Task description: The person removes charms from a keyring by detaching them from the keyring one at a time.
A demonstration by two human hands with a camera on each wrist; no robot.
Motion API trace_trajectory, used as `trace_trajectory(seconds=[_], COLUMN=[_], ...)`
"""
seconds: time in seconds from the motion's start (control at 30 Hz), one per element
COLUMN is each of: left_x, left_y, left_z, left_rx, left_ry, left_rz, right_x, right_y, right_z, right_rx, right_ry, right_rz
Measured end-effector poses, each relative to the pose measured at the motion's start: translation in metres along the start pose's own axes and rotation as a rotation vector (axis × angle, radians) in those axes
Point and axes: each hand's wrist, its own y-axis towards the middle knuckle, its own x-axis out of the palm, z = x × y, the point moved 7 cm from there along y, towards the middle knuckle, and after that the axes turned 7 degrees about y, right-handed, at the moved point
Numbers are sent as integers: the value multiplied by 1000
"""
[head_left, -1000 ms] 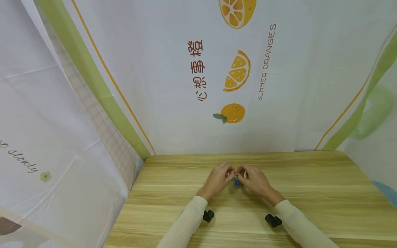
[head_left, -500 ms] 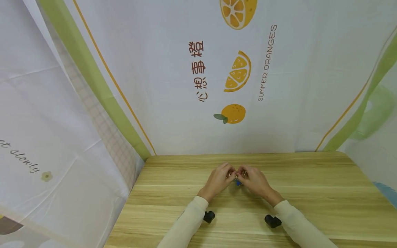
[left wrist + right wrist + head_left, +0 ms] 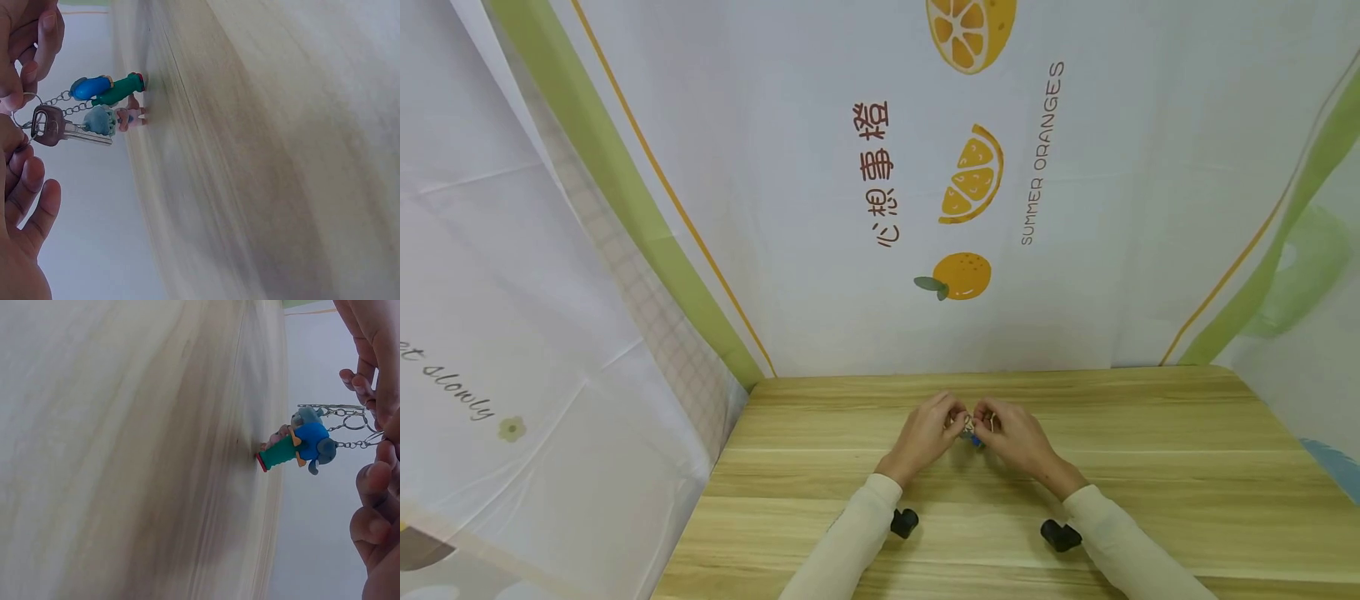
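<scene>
My left hand (image 3: 925, 432) and right hand (image 3: 1015, 433) meet above the table, fingertips close together. Between them both pinch a thin metal key ring (image 3: 28, 95). From it hangs a key (image 3: 51, 127) with a brownish head, seen in the left wrist view. Short chains (image 3: 356, 444) carry small figure charms: one blue and green (image 3: 310, 439), another pale blue (image 3: 99, 120) and pink. The charms hang close to the tabletop; whether they touch it I cannot tell. Fingertips hide part of the ring.
A wood-grain table (image 3: 820, 467) lies beneath the hands. Two black objects (image 3: 1060, 535) sit by the forearms, partly covered by the sleeves. A white cloth (image 3: 820, 317) printed with oranges hangs behind the table's far edge.
Both hands stay nearly in place. Between the fingertips the ring and charms have shifted slightly; less of the blue charm shows in the head view now than a second ago.
</scene>
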Motion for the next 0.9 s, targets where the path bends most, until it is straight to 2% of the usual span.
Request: trace_trajectory(seconds=[0.33,0.9], left_x=[-2,3], left_y=[1,0], left_z=[2,6], left_rx=[4,17], left_ry=[-10,-38], left_rz=[10,-3], right_x=[0,2], right_y=[0,-1], right_z=[5,8], right_rx=[65,30], right_ry=[-8,-5], right_rz=[-16,-10])
